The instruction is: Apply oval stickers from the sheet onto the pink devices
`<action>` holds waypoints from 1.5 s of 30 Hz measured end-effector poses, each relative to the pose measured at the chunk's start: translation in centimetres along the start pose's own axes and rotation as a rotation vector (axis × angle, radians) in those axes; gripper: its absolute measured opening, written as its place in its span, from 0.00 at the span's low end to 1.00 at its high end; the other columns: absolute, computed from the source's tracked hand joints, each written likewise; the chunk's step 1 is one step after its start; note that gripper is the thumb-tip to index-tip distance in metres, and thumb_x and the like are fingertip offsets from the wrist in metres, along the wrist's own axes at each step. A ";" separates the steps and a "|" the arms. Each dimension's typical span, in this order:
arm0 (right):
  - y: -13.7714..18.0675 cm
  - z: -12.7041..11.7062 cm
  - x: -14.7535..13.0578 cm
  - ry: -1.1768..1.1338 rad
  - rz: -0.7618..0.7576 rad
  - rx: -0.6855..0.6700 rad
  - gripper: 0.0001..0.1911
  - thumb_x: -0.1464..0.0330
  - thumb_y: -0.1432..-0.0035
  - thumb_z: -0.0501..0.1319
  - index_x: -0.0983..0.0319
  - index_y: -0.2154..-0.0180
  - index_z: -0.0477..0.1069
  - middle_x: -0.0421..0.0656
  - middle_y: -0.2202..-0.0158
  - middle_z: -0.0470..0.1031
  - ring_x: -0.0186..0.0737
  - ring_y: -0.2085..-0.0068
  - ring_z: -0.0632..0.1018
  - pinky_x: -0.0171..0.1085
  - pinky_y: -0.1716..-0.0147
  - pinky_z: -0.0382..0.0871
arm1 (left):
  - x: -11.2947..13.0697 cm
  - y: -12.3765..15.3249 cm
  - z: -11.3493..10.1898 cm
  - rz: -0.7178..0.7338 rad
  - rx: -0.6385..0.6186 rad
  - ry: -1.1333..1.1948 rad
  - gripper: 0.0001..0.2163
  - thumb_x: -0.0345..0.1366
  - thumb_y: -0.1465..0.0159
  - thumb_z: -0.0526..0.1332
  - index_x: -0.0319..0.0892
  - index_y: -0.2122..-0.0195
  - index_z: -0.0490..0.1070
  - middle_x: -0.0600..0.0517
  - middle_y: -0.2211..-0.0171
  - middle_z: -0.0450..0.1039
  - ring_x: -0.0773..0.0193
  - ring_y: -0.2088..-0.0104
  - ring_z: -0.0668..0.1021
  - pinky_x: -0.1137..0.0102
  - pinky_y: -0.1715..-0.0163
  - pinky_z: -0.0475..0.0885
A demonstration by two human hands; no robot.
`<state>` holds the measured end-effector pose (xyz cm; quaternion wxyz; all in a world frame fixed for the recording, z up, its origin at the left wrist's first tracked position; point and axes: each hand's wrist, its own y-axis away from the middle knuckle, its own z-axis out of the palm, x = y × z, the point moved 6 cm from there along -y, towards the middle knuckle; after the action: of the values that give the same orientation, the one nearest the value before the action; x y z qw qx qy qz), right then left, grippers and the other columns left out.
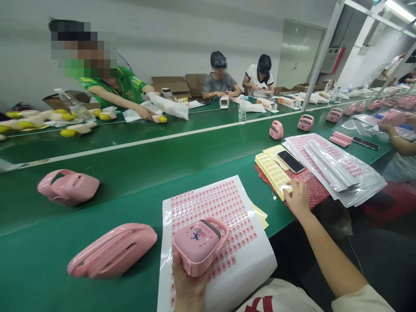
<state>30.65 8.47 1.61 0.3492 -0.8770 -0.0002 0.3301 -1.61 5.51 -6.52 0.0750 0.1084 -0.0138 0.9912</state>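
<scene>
1 pink case (197, 242) in L grip (189, 279), R grip (297, 198) at ylw stickers (272, 171)

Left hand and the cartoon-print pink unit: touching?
Touching. Head view shows the left hand gripping the cartoon-print pink unit along its lower edge, no gap.

The left hand (191, 284) is positioned low and centrally, palm turned upward in a supporting grip, its thumb (176, 264) raised along the left side. The right forearm (334, 249) extends forward and inward from the lower right. The right hand (298, 198) is palm-down, its fingers (301, 187) curled; fingertip contact is indeterminate.
</scene>
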 end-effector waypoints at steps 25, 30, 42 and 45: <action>13.0 9.1 -11.6 -0.068 -0.366 -0.712 0.16 0.73 0.49 0.62 0.60 0.56 0.69 0.46 0.58 0.74 0.44 0.61 0.71 0.43 0.63 0.69 | -0.4 1.9 0.7 0.001 -0.083 0.094 0.24 0.51 0.38 0.46 0.52 0.42 0.56 0.46 0.49 0.70 0.48 0.50 0.71 0.53 0.55 0.67; 13.9 8.8 -11.7 -0.097 -0.381 -0.677 0.15 0.74 0.46 0.59 0.59 0.55 0.68 0.46 0.60 0.74 0.43 0.64 0.71 0.42 0.66 0.69 | -0.9 3.0 1.2 -0.035 -0.095 0.076 0.27 0.54 0.38 0.44 0.49 0.41 0.55 0.43 0.48 0.69 0.45 0.47 0.69 0.51 0.56 0.68; 11.5 8.1 -10.9 -0.527 0.076 -0.588 0.08 0.65 0.47 0.60 0.60 0.75 0.69 0.45 0.64 0.71 0.42 0.60 0.74 0.43 0.62 0.69 | -1.0 1.7 1.6 0.014 -0.074 0.077 0.28 0.49 0.43 0.56 0.46 0.43 0.57 0.46 0.47 0.68 0.52 0.46 0.68 0.59 0.50 0.66; 9.1 7.5 -12.1 -0.744 0.353 -0.460 0.10 0.62 0.49 0.62 0.60 0.76 0.68 0.46 0.57 0.70 0.45 0.52 0.72 0.46 0.55 0.67 | -2.3 1.3 3.1 -0.004 -0.084 0.083 0.25 0.48 0.42 0.55 0.47 0.44 0.58 0.47 0.46 0.67 0.55 0.46 0.67 0.61 0.49 0.65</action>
<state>14.71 3.38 -1.00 0.0607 -0.7404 -0.0491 0.6676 1.09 3.74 -4.01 0.0820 0.0639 -0.0520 0.9932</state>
